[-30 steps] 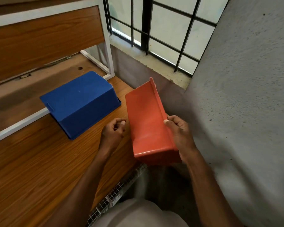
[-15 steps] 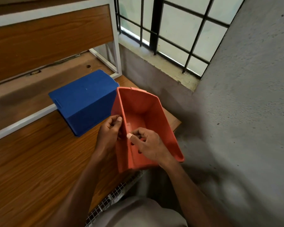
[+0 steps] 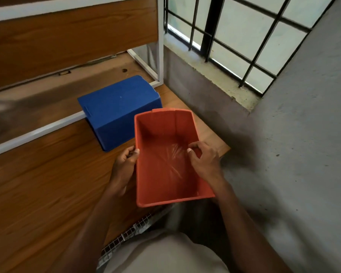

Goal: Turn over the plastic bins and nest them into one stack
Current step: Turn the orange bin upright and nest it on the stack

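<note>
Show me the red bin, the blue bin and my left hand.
red bin (image 3: 161, 164), head view, on its inside floor.
blue bin (image 3: 118, 109), head view, on its upturned bottom.
left hand (image 3: 124, 166), head view, on its back.

- Blue bin (image 3: 118, 109): near right corner hidden behind the far left corner of the red bin (image 3: 165, 160); open side faces down, interior unseen.
- Red bin: right wall partly covered by the right hand (image 3: 203, 160); underside unseen.
- Left hand (image 3: 124, 164): fingertips beyond the bin's left rim hidden.
- Both forearms: cut off by the bottom edge.
- Wooden table (image 3: 37, 194): left part motion-blurred, cut off at the left edge.
- Window (image 3: 244, 32): cropped by the top edge.
</note>
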### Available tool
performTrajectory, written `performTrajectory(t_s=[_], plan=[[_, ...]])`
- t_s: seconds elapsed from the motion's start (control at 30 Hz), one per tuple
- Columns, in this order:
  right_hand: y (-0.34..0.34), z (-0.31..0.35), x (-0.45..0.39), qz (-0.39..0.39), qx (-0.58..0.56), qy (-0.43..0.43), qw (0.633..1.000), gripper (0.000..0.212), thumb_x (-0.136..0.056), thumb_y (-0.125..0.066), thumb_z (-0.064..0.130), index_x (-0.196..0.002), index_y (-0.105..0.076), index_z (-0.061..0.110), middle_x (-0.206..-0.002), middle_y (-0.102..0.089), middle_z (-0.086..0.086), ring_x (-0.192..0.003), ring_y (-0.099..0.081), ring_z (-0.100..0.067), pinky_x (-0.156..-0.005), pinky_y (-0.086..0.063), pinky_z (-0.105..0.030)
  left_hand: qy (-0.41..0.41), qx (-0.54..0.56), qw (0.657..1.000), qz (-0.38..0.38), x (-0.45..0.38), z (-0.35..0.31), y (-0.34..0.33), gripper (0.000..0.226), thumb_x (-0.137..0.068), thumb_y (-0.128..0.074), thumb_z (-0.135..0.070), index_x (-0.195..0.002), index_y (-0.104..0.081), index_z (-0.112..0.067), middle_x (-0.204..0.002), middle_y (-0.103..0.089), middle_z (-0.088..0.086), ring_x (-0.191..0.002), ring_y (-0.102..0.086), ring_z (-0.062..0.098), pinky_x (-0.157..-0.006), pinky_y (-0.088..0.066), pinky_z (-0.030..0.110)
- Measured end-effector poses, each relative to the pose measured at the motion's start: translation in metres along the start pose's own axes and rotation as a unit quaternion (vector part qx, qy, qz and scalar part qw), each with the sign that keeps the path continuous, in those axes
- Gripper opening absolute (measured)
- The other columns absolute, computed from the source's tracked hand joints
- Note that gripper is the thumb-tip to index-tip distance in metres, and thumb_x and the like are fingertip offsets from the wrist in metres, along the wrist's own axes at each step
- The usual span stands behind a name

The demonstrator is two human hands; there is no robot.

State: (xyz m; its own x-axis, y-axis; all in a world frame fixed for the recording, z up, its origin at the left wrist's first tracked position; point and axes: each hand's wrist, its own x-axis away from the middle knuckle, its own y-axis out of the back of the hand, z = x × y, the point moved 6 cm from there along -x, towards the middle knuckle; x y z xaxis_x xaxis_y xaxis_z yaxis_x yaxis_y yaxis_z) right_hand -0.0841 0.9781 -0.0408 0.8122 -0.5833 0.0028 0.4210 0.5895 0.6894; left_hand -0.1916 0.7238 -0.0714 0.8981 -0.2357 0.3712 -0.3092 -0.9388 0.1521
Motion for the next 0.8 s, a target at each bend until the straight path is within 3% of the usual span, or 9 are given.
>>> performTrajectory(t_s=[0.17, 0.23, 0.3, 0.47, 0.6, 0.73, 0.8], plan=[[0.006, -0.01, 0.001, -0.048, -0.003, -0.037, 0.998, 0.038, -0.096, -0.069, 0.031, -0.133, -0.065, 0.024, -0.134, -0.061, -0.005, -0.127, -0.054, -0.026, -0.1, -0.044, -0.036, 0.008, 0.01, 1.0, -0.006, 0.005, 0.002, -0.002, 0.036, -0.105, -0.053, -0.046, -0.135, -0.065, -0.032, -0.112, -0.079, -0.001, -0.101, -0.077, 0.022, -0.091, -0.061, 0.05], [0.006, -0.021, -0.001, -0.018, -0.054, -0.085, 0.995, 0.046, -0.098, -0.069, 0.031, -0.142, -0.059, 0.021, -0.137, -0.06, -0.006, -0.124, -0.057, -0.024, -0.1, -0.052, -0.041, 0.008, 0.008, 1.0, -0.003, 0.006, 0.003, -0.002, 0.032, -0.105, -0.052, -0.046, -0.129, -0.068, -0.031, -0.108, -0.08, 0.0, -0.099, -0.077, 0.023, -0.089, -0.061, 0.049], [0.002, -0.029, -0.002, 0.035, -0.111, -0.131, 0.985, 0.047, -0.1, -0.067, 0.035, -0.144, -0.059, 0.02, -0.13, -0.066, -0.003, -0.115, -0.065, -0.02, -0.092, -0.055, -0.036, 0.014, 0.01, 1.0, 0.002, 0.01, 0.002, -0.004, 0.03, -0.107, -0.05, -0.042, -0.125, -0.071, -0.03, -0.102, -0.081, 0.002, -0.097, -0.077, 0.025, -0.081, -0.059, 0.042], [0.005, -0.037, 0.0, 0.1, -0.215, -0.156, 0.959, 0.042, -0.1, -0.066, 0.04, -0.139, -0.066, 0.026, -0.123, -0.074, 0.004, -0.108, -0.073, -0.016, -0.097, -0.06, -0.044, 0.032, 0.029, 0.999, 0.009, 0.015, 0.003, -0.007, 0.028, -0.106, -0.051, -0.039, -0.122, -0.073, -0.032, -0.103, -0.081, 0.002, -0.102, -0.075, 0.028, -0.082, -0.055, 0.042], [0.009, -0.037, 0.009, 0.125, -0.249, -0.15, 0.949, 0.037, -0.1, -0.067, 0.038, -0.135, -0.069, 0.024, -0.121, -0.077, 0.001, -0.106, -0.075, -0.016, -0.093, -0.062, -0.041, 0.03, 0.035, 0.999, 0.001, 0.032, 0.005, -0.007, 0.03, -0.107, -0.047, -0.042, -0.126, -0.069, -0.035, -0.107, -0.08, 0.002, -0.101, -0.075, 0.024, -0.079, -0.053, 0.039], [0.007, -0.027, 0.026, 0.155, -0.276, -0.146, 0.937, 0.016, -0.102, -0.065, 0.036, -0.117, -0.07, 0.033, -0.114, -0.077, 0.003, -0.104, -0.074, -0.017, -0.084, -0.06, -0.035, 0.051, 0.065, 0.996, -0.024, 0.062, 0.02, 0.004, 0.041, -0.105, -0.046, -0.047, -0.141, -0.06, -0.032, -0.125, -0.074, 0.003, -0.114, -0.069, 0.024, -0.098, -0.051, 0.046], [0.003, -0.018, 0.036, 0.176, -0.288, -0.142, 0.93, 0.007, -0.104, -0.063, 0.035, -0.108, -0.068, 0.037, -0.11, -0.075, 0.007, -0.102, -0.072, -0.015, -0.076, -0.056, -0.031, 0.052, 0.081, 0.994, -0.045, 0.081, 0.03, 0.016, 0.036, -0.108, -0.044, -0.044, -0.136, -0.061, -0.028, -0.12, -0.074, 0.002, -0.112, -0.069, 0.023, -0.1, -0.049, 0.046]])
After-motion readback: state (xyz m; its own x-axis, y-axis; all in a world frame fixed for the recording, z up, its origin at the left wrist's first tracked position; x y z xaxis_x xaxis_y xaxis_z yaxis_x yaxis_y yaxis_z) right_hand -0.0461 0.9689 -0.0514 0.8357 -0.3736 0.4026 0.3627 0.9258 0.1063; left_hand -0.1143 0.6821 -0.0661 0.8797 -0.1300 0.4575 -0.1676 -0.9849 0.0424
